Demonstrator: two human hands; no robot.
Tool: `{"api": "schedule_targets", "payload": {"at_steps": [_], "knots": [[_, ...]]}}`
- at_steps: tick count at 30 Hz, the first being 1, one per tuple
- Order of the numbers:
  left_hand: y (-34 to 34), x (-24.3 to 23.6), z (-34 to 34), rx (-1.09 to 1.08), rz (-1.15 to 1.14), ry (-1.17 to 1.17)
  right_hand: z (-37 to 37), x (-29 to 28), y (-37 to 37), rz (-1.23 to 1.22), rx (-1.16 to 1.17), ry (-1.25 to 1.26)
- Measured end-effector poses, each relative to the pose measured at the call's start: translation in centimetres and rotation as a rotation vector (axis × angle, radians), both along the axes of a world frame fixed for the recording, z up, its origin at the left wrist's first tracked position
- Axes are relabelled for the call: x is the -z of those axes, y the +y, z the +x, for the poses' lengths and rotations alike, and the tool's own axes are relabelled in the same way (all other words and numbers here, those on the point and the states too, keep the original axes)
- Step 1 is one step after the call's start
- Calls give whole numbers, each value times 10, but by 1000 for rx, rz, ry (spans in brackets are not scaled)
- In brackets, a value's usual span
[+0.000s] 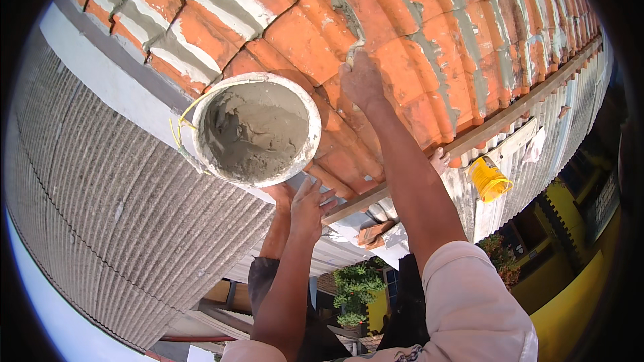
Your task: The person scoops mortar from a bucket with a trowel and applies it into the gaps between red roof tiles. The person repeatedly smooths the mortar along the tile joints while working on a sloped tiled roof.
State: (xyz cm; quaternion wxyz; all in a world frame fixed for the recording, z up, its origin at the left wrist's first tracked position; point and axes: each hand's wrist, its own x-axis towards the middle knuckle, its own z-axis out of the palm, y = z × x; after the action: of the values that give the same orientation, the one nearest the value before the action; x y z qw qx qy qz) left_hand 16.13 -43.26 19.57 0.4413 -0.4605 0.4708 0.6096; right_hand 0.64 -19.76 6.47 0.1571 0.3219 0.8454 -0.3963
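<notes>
My right hand (363,82) is closed around the grip of a small trowel (355,45), most of it hidden by my fingers. Its mortar-smeared end reaches along the joint between two orange roof tiles (376,13). Grey wet mortar (346,12) lies in that joint. Just below the rim of a white bucket (313,121), my left hand (308,204) has its fingers apart and holds nothing I can see. Thick grey mortar (268,121) partly fills the bucket, which rests on the tiles with its yellow handle (176,135) hanging to the left.
A wooden batten (523,104) runs along the tile edge. Beyond it hangs a yellow pail (490,177). Grey corrugated sheeting (121,194) spreads at left. A bare limb (274,228) reaches under the bucket. Plants (359,288) show far below.
</notes>
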Motion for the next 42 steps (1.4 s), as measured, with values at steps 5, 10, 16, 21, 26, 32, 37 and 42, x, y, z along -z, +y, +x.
{"api": "schedule_targets", "payload": {"at_steps": [5,10,16,21,26,32,37,42], "knots": [[-12,-1,-4,-144,-92,81,-40,51,-35,0,6,-29],[-16,-2,-2,-182,-80,75,-52,69,-63,52,-4,-31],[-18,-4,-4,-187,-68,102,-14,51,-58,117,-173,26],[-20,0,-3,-204,-119,105,-11,24,-40,-60,30,9],[-23,4,0,-202,-121,133,-43,32,-49,-68,2,75],[-20,4,0,-216,-134,129,-2,23,-42,-45,-49,71],[-19,1,-2,-222,-170,138,-5,15,-1,-228,143,-9],[-18,0,1,-251,-170,142,-23,-2,20,-503,153,-71]]}}
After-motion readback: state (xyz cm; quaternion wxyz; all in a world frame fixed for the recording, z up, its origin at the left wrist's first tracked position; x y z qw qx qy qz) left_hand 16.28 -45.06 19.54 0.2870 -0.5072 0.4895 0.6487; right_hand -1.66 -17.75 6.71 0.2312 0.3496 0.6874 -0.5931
